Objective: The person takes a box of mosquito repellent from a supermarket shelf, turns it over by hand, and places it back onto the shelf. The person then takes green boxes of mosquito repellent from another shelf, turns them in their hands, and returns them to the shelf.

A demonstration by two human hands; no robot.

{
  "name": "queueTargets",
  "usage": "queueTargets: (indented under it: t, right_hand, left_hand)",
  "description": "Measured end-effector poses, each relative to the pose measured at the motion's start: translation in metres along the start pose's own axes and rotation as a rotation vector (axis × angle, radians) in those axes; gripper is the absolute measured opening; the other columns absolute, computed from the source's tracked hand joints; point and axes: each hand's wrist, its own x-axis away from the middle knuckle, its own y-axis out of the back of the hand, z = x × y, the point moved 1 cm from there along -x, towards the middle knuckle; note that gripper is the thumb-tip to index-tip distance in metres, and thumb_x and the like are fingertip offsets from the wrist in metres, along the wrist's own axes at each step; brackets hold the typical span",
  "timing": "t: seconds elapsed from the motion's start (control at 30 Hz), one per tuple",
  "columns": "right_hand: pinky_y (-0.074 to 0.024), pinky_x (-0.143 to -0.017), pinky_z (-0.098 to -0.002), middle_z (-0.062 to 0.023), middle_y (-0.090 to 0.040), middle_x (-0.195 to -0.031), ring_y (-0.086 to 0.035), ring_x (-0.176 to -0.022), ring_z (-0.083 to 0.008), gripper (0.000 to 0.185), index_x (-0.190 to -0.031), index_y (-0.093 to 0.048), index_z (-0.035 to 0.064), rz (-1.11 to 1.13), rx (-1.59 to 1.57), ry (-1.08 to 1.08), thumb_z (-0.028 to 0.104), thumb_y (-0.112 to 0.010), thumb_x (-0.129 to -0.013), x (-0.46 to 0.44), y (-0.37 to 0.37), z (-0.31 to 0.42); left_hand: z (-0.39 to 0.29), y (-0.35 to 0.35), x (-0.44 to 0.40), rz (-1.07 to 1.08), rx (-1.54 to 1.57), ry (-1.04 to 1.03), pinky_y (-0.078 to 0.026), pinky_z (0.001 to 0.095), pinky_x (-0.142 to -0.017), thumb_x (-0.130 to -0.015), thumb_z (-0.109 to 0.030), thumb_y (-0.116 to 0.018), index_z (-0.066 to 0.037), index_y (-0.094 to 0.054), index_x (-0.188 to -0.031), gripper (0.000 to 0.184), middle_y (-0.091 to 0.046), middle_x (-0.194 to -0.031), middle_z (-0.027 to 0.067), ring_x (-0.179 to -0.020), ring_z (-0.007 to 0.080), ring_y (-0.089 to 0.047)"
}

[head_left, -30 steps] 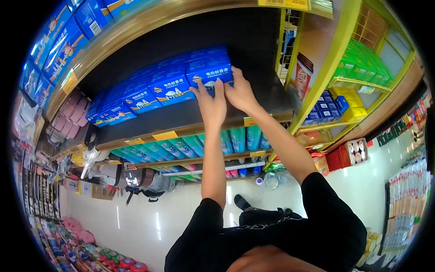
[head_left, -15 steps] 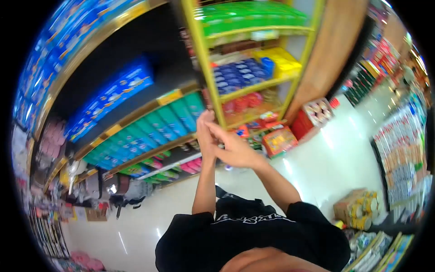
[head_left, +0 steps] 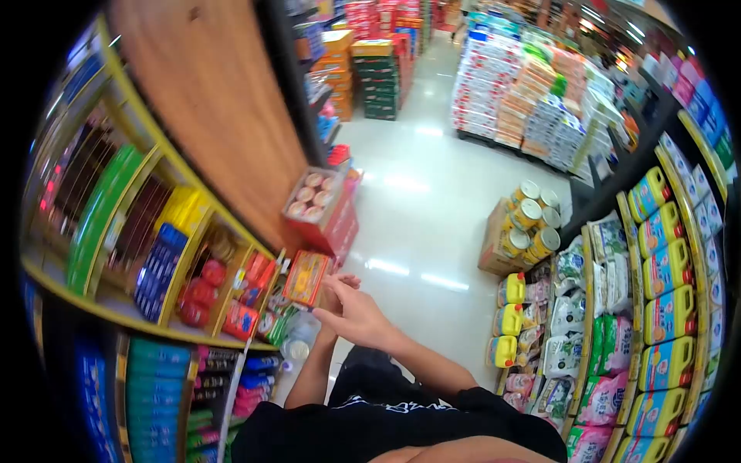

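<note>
Bright aisle floor [head_left: 417,208] runs between crowded store shelves, with a wooden panel [head_left: 208,92] at left and yellow jugs [head_left: 668,305] ranked on the right, as we look down past a black shirt [head_left: 386,428] at two bare hands held together before the body. Nearest to them is the red-and-yellow box [head_left: 306,276], just beyond the fingers, beside a red carton [head_left: 337,228] of round-topped goods; a clear plastic container [head_left: 301,336] sits close by on the near side, partly hidden by the left forearm. Across the aisle, well apart from the hands, we see yellow tins [head_left: 532,220] clustered by the far shelf.

Holding this pose well, in our judgement, calls for elbows tucked in and relaxed wrists, so that neither arm brushes the box or the goods stacked on either side.

On the right hand [head_left: 359,315], we see fingers extended and close together, with the thumb standing apart; nothing shows in its grasp. Behind it, the left hand [head_left: 350,280] is mostly covered, only some fingers showing past the right, so we cannot tell how far it is spread. From this angle the two hands overlap and seem to touch; what lies between the palms is hidden from us.
</note>
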Motion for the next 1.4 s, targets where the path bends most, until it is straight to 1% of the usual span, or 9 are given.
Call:
queueTargets:
  t: [0.17,0.4,0.53,0.73,0.83,0.93,1.03,1.13,1.4]
  right_hand:
    - [-0.0530,-0.084,-0.0446,-0.0240,-0.066,-0.103,-0.067,-0.096,-0.0394,0.065,-0.135,-0.049,-0.0031,-0.119,0.118,-0.056,0.036,-0.071,-0.088,-0.035,0.100,-0.068]
    - [-0.0485,-0.095,-0.0479,-0.0308,-0.059,-0.121,-0.059,-0.111,-0.0462,0.068,-0.136,-0.047,-0.0057,-0.080,0.465,-0.150,0.039,-0.068,-0.089,-0.114,0.269,-0.148]
    - [-0.0476,-0.100,-0.0475,-0.0317,-0.058,-0.125,-0.058,-0.116,-0.0459,0.070,-0.136,-0.046,-0.0068,-0.100,0.411,-0.273,0.040,-0.069,-0.089,-0.158,0.380,-0.160]
    - [-0.0479,-0.101,-0.0450,-0.0304,-0.058,-0.128,-0.059,-0.118,-0.0427,0.072,-0.137,-0.047,-0.0067,-0.552,0.461,-0.235,0.037,-0.073,-0.087,-0.212,0.469,-0.210]
    - [-0.0514,-0.093,-0.0486,-0.0309,-0.058,-0.127,-0.061,-0.114,-0.0453,0.078,-0.138,-0.045,-0.0063,-0.564,0.315,-0.249,0.045,-0.071,-0.086,-0.233,0.522,-0.276]
    - [-0.0514,-0.093,-0.0471,-0.0283,-0.063,-0.124,-0.062,-0.115,-0.0436,0.078,-0.137,-0.048,-0.0043,-0.257,-0.092,-0.560,0.048,-0.073,-0.085,-0.246,0.582,-0.351]
    - [-0.0516,-0.094,-0.0463,-0.0262,-0.066,-0.121,-0.062,-0.114,-0.0420,0.078,-0.135,-0.051,-0.0026,-0.120,0.266,-0.525,0.053,-0.071,-0.085,-0.271,0.647,-0.402]
    - [-0.0490,-0.099,-0.0475,-0.0250,-0.062,-0.128,-0.062,-0.114,-0.0414,0.076,-0.133,-0.053,-0.0038,0.397,0.581,-0.842,0.055,-0.067,-0.087,-0.329,0.733,-0.421]
    - [-0.0496,-0.096,-0.0474,-0.0230,-0.063,-0.125,-0.062,-0.111,-0.0413,0.061,-0.128,-0.056,-0.0009,-0.086,0.695,-0.353,0.047,-0.064,-0.091,-0.536,0.903,-0.446]
  left_hand:
    - [0.024,-0.103,-0.090,0.202,-0.065,-0.002,-0.052,0.0382,-0.087,-0.095,-0.028,-0.055,-0.002,-0.058,-0.116,0.033,-0.065,-0.106,0.0144,-0.102,0.0271,-0.065]
    - [0.032,-0.251,-0.267,0.398,-0.154,-0.265,-0.054,0.0381,-0.080,-0.090,-0.019,-0.061,-0.002,-0.062,-0.107,0.025,-0.066,-0.098,0.0139,-0.095,0.0274,-0.067]
    - [-0.058,-0.314,-0.357,0.597,-0.160,-0.381,-0.055,0.0391,-0.077,-0.084,-0.013,-0.064,-0.002,-0.064,-0.103,0.022,-0.067,-0.093,0.0151,-0.093,0.0304,-0.068]
    - [-0.114,-0.389,-0.467,0.628,-0.481,-0.595,-0.054,0.0434,-0.076,-0.083,-0.013,-0.063,-0.004,-0.065,-0.104,0.024,-0.068,-0.095,0.0165,-0.096,0.0348,-0.067]
    - [-0.098,-0.428,-0.547,0.930,-0.790,-0.403,-0.054,0.0473,-0.083,-0.090,-0.028,-0.059,-0.003,-0.064,-0.114,0.035,-0.069,-0.106,0.0196,-0.103,0.0376,-0.066]
    - [-0.105,-0.436,-0.626,1.055,-0.966,-0.196,-0.051,0.0484,-0.096,-0.098,-0.052,-0.051,-0.003,-0.058,-0.131,0.059,-0.065,-0.122,0.0223,-0.113,0.0372,-0.063]
    - [-0.076,-0.438,-0.706,0.809,-0.996,-0.202,-0.050,0.0500,-0.098,-0.096,-0.058,-0.051,-0.005,-0.057,-0.134,0.065,-0.063,-0.126,0.0224,-0.116,0.0385,-0.062]
    - [-0.067,-0.427,-0.781,0.811,-1.210,0.012,-0.049,0.0511,-0.098,-0.096,-0.058,-0.051,-0.005,-0.057,-0.135,0.066,-0.063,-0.128,0.0230,-0.119,0.0406,-0.060]
    - [-0.067,-0.477,-0.964,0.649,-1.078,0.137,-0.047,0.0490,-0.103,-0.096,-0.057,-0.053,-0.007,-0.053,-0.141,0.067,-0.058,-0.135,0.0237,-0.123,0.0406,-0.057]
